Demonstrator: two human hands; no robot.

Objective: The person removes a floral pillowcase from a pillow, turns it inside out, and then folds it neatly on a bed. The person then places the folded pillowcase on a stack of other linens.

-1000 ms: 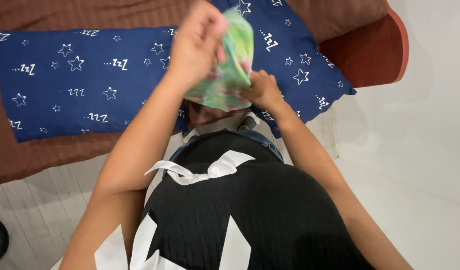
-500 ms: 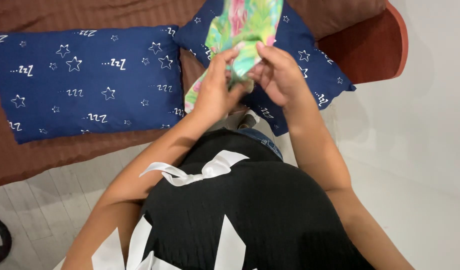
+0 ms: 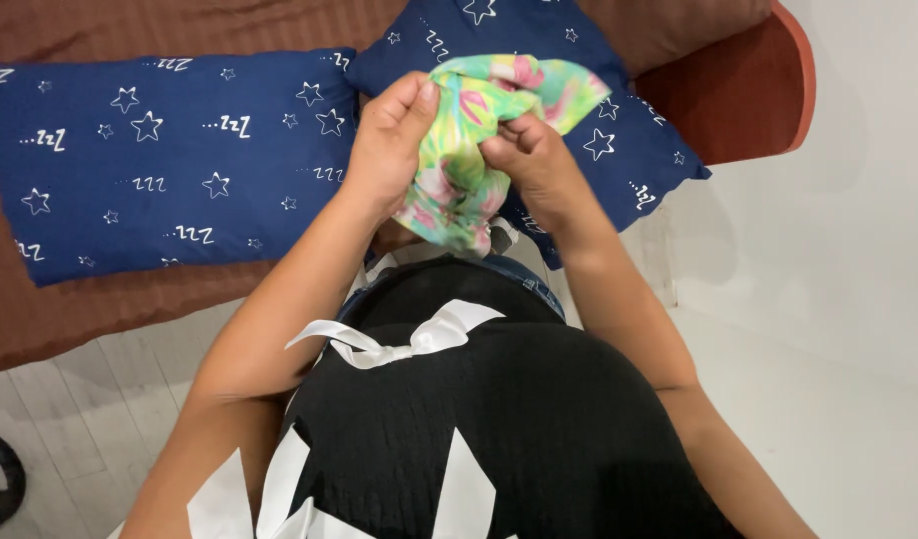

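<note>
**Both hands bunch a floral cloth above the bed**

The person stands at the edge of a bed with a brown cover, looking down over a black top with white ribbon bows. Both hands are raised in front of the chest and meet on one thing: a crumpled cloth in green, pink and yellow flower print.

The left hand closes on the cloth's left side, its grip pressed together with the thumb lying on the fabric and the fingers curled behind it. The right hand takes the cloth from the right, its grip likewise shut, pinching a fold of the fabric between thumb and fingertips. The two hands sit just beside each other with the cloth gathered between them, and a loose end hangs below the hands.

Relative to the cloth, a large dark blue pillow with white stars lies on the bed to the left, and a second pillow of the same print lies behind and to the right, partly hidden by the cloth and hands. A white floor spreads out to the right of the bed.
</note>
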